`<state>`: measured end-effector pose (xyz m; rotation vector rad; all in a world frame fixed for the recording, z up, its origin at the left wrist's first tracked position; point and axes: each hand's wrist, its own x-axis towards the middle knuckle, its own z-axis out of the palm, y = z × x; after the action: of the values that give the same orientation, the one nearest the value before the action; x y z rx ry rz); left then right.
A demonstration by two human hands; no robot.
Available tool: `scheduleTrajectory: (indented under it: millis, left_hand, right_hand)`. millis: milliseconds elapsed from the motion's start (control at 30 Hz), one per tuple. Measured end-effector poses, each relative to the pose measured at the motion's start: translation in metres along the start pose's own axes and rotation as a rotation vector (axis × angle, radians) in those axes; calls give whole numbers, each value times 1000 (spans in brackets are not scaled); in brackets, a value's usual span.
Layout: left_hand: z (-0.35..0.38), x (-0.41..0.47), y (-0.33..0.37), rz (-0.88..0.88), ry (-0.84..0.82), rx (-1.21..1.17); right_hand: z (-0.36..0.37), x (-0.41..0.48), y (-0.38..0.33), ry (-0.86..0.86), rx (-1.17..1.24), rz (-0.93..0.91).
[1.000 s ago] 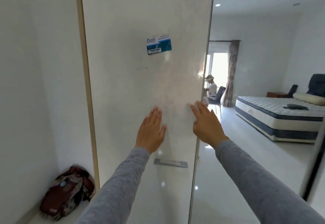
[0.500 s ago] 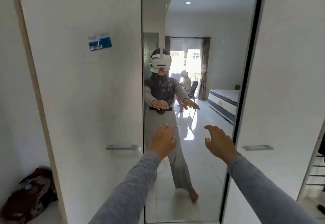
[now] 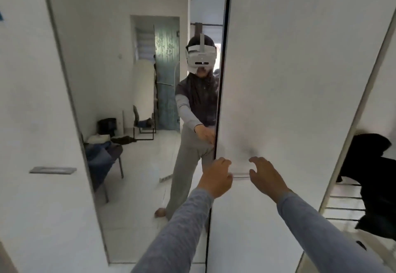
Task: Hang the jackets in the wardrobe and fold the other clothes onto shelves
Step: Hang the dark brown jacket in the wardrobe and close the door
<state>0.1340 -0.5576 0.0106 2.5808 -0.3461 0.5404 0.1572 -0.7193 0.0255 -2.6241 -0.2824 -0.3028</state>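
Note:
I stand in front of a wardrobe with sliding doors. A mirror door (image 3: 137, 208) is in the middle, and a white door (image 3: 289, 79) is to its right. My left hand (image 3: 216, 177) is at the white door's left edge, over the end of its metal handle (image 3: 241, 175), with the fingers curled forward. I cannot see whether it grips anything. My right hand (image 3: 266, 178) hovers just right of that handle, fingers loosely curved and holding nothing. A dark jacket (image 3: 372, 165) hangs in the open section at the far right.
Another white door (image 3: 32, 101) with a recessed handle (image 3: 52, 170) is on the left. Wire shelves (image 3: 342, 204) sit below the dark jacket. The mirror reflects me and a chair piled with blue clothes (image 3: 102, 157) behind me.
My view has swung right, from the left door with the sticker, past the mirror, to the right white door. Both hands left the first door and now reach toward the right door's handle.

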Motion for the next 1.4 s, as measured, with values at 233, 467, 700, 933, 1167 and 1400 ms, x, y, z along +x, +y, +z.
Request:
scheduleTrajectory:
  millis: [233, 467, 700, 933, 1167, 1400]
  left_hand:
    - [78, 25, -4, 116, 91, 213]
    - [89, 23, -10, 108, 189, 164]
    - [90, -2, 11, 73, 283, 133]
    - [89, -54, 53, 241, 304, 181]
    - [91, -129, 113, 420, 321, -55]
    - [68, -157, 194, -214, 163, -811]
  right_hand:
    - [37, 23, 65, -80, 36, -210]
    - [64, 32, 73, 78, 145, -283]
    - [65, 8, 74, 146, 225, -263]
    - [33, -59, 84, 128, 337, -204]
    - [4, -146, 102, 152, 300, -115]
    - [-55, -230, 100, 298, 508, 70]
